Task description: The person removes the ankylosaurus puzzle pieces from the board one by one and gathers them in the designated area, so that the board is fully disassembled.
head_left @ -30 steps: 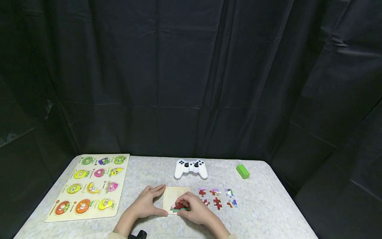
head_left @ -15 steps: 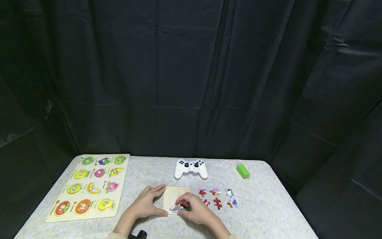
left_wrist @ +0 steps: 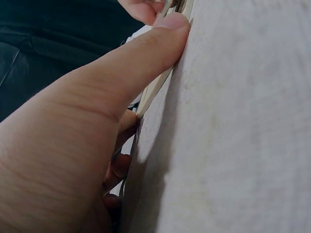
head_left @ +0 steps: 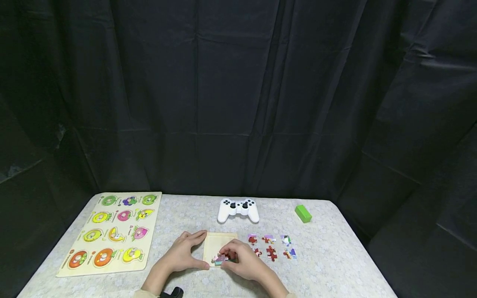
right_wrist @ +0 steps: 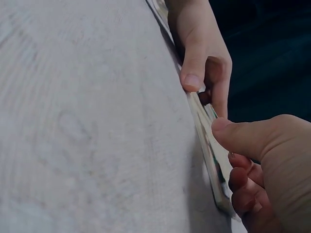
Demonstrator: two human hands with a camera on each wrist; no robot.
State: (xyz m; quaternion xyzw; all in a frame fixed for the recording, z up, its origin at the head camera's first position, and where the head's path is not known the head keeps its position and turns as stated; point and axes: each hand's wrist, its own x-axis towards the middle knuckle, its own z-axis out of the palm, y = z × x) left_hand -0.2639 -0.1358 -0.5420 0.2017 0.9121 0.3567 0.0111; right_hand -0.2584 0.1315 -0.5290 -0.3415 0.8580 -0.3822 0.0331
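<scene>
A small square wooden puzzle tray (head_left: 218, 239) lies near the middle front of the table. My left hand (head_left: 182, 252) holds its left side, thumb at the near corner and index finger at the far corner. Over the tray's near right part, my right hand (head_left: 242, 260) pinches a dark red jigsaw piece (head_left: 232, 257) between thumb and fingers. Beside it, at the tray's near edge, shows a purple and teal piece (head_left: 220, 260). In the right wrist view, a thin piece (right_wrist: 210, 111) stands tilted up from the tray by my thumb; the fingers hide much of it.
Several loose jigsaw pieces (head_left: 271, 253) lie in rows right of the tray. Behind it is a white game controller (head_left: 238, 210), with a green block (head_left: 303, 213) farther right. A wooden fruit puzzle board (head_left: 147, 248) covers the table's left side. A black curtain (head_left: 238, 103) hangs behind.
The red piece at my right fingertips has shifted and tilted, so the purple piece beside it now shows. Both hands have stayed in nearly the same place.
</scene>
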